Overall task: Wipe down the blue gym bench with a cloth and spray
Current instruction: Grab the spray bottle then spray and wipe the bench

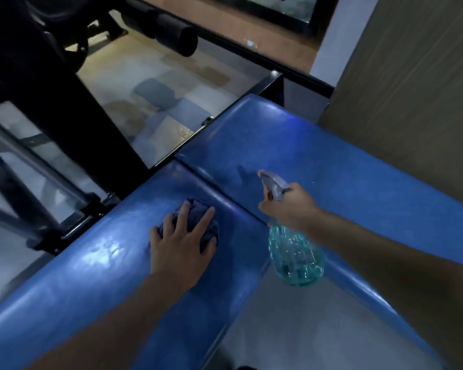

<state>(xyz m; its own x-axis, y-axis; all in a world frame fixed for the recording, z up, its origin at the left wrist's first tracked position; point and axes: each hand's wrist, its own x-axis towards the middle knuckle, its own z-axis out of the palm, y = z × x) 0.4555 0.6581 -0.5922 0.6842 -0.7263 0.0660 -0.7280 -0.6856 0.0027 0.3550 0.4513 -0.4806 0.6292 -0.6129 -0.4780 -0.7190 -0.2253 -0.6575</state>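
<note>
Frame dim and soft; far edges blurred. Blue bench (72,284) fills the lower half: two padded sections, glossy vinyl with rounded edges, meeting at a dark seam; near end cut off by the frame. Pale floor (292,324) shows between the pads. Black machine frame (51,102) at upper left, its upper part out of view. Black cylindrical roller pad (177,38) at top, indistinct. Beige wall panel (412,89) at right.

Spray bottle (294,257): clear teal plastic, ribbed body, grey trigger head pointing at the far pad. Right hand (289,206) closed around its neck; trigger finger hard to make out. Left hand (183,244) flat, fingers spread, pressing a crumpled dark blue cloth (198,209) onto the near pad beside the seam; cloth mostly hidden under the palm.
</note>
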